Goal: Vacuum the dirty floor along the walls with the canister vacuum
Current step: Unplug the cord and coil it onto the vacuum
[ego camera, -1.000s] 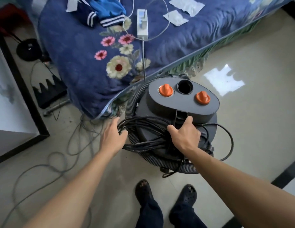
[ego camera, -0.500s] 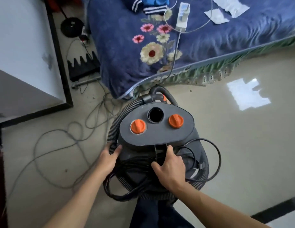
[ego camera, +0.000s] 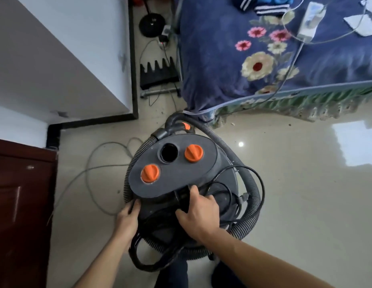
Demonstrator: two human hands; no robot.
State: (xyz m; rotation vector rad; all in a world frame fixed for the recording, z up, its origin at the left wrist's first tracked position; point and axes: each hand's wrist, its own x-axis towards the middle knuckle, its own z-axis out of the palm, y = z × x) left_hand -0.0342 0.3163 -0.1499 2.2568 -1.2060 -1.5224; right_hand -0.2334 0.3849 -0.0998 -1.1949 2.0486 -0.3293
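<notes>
Beside the bed (ego camera: 212, 69), we have the canister vacuum (ego camera: 174, 177) nearer the wall (ego camera: 66, 48) than before; our right hand (ego camera: 198, 213) still grips its handle (ego camera: 182, 197), our left hand (ego camera: 127, 219) presses flat against its side

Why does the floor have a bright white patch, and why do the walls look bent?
Head view: the white patch is probably window light mirrored on the glossy floor, with a small glint near the vacuum. Same view: the wide lens bows the black skirting and the edge of the bed. The power strip on the bed is smeared, probably by head motion.
</notes>
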